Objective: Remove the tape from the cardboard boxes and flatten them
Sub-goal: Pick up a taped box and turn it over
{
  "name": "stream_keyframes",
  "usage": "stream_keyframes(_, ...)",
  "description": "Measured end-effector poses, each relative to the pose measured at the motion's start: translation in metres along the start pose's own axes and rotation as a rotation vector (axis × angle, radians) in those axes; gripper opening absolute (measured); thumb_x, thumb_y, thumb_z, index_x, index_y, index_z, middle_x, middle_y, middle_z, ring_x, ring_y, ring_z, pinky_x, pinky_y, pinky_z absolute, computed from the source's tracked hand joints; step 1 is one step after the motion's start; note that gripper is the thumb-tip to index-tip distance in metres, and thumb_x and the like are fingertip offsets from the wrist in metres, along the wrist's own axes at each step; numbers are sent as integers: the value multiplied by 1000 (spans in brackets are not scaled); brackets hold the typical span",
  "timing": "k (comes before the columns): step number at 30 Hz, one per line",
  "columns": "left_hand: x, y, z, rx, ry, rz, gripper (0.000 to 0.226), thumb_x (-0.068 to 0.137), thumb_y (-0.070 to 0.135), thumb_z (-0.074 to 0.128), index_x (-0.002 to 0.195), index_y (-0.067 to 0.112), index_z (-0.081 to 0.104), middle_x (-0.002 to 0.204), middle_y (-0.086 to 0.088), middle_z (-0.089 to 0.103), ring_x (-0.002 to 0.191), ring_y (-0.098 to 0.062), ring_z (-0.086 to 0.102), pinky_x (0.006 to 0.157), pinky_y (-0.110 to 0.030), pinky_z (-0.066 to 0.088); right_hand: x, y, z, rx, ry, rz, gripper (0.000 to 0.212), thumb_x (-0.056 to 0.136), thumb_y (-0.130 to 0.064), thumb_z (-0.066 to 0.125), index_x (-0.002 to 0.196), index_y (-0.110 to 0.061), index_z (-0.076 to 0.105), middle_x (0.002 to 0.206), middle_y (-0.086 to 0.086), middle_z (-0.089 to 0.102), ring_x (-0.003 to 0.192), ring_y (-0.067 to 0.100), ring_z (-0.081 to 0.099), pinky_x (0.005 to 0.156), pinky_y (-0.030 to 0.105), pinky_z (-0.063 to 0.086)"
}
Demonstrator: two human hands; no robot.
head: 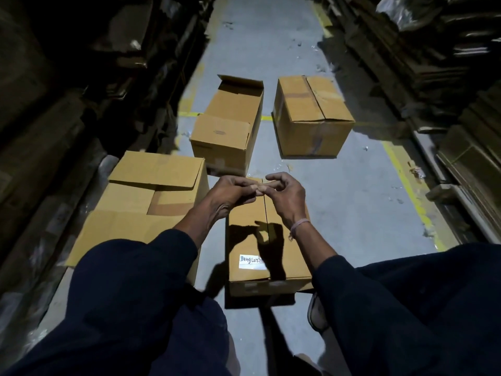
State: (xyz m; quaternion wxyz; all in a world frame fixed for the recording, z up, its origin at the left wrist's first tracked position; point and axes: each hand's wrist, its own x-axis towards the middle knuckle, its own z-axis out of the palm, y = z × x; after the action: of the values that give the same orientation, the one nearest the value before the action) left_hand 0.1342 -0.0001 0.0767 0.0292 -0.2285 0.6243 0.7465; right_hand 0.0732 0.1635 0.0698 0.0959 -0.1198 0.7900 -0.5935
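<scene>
Both hands' fingers (254, 188) pinching tape (264, 181) above box (252, 240).

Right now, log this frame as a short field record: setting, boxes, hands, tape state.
setting: dim aisle, grey floor with yellow lines
boxes: four; labelled box nearest, large box at left, open box and closed box beyond
hands: left hand and right hand pinching together above the labelled box
tape state: cannot tell
</scene>
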Motion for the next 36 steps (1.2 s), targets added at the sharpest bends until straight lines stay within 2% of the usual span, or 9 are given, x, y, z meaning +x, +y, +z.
stream_keyframes(2,0,0,5,-3,-18,-3,15,93,3,73,91,13,84,106,-16,78,106,-27,75,94,-39,61,1,0,-7,18,-8,3,25,85,-7,82,107,-13,72,84,-2,79,83,4,74,82,25,59)
stream_keyframes(8,3,-2,16,-21,125,-14,5,89,1,77,93,5,77,90,-16,78,85,-26,78,80,-37,64,-4,-3,-6,-13,3,-67,26,82,-3,83,105,-10,72,84,1,77,79,9,75,75,24,62)
stream_keyframes(11,6,2,18,-15,200,-17,8,84,4,84,86,7,77,74,-9,75,69,-19,69,67,-33,59,-2,-8,-7,17,-40,-70,24,85,1,79,107,-7,73,93,8,77,88,18,75,78,26,63)
stream_keyframes(13,9,6,18,-11,265,-17,12,82,5,86,86,10,75,77,-8,75,69,-18,68,63,-32,55,-1,-11,-9,-4,-100,-102,28,88,3,75,114,-7,74,102,6,77,96,12,74,86,22,61)
stream_keyframes(17,13,14,17,-27,302,-54,18,79,3,87,90,8,74,88,-12,77,78,-22,73,65,-31,58,-4,-14,-10,-124,-108,-223,34,85,-1,80,117,-11,77,105,-3,77,93,-3,71,87,15,56)
stream_keyframes(24,12,17,8,157,33,-23,19,91,16,79,106,4,77,96,-14,79,87,-20,78,77,-31,62,11,-1,-22,-495,31,-377,17,86,-35,82,89,-18,80,86,-3,72,79,13,64,69,34,56)
stream_keyframes(29,16,17,13,470,148,167,18,92,20,79,106,11,72,100,-9,77,87,-18,78,80,-40,60,33,10,-50,-432,95,-281,11,91,-23,78,93,-13,81,91,2,72,85,16,64,79,36,58)
stream_keyframes(33,25,5,17,713,143,110,43,90,30,81,126,11,67,122,-8,71,109,-23,68,96,-45,57,67,30,-87,-248,131,-65,29,82,-8,85,110,-15,80,95,8,77,90,25,74,90,40,62)
stream_keyframes(36,34,-8,26,829,114,66,52,91,36,80,133,10,63,130,-10,68,116,-25,65,100,-48,55,91,38,-116,-265,178,16,30,81,0,84,110,-9,79,99,10,78,92,22,74,97,36,59)
